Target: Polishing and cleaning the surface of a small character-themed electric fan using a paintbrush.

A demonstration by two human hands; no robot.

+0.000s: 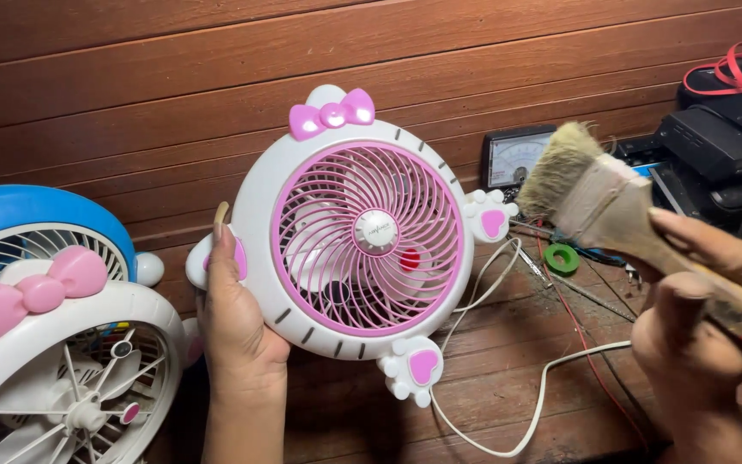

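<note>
The left hand (238, 322) grips the left rim of a round white plastic desk fan with a pink spiral grille and a pink bow on top (362, 232), holding it upright and facing the camera above the wooden floor (491, 378). The right hand (697, 318) is closed around the wooden handle of a wide, worn paintbrush with pale bristles (599, 202), bristles angled toward the fan's right paw-shaped foot. The step looks like dusting the grille; the next stroke would call for bringing the bristles leftward onto the pink ribs while the left hand keeps the fan steady.

The fan's white cord (508, 404) loops below the right hand. Beyond the brush sit an analogue meter (513, 155), a green tape roll (562, 258) and black boxes (714, 137). Left of the left hand lie 2 more fans (53, 344), close but not blocking.
</note>
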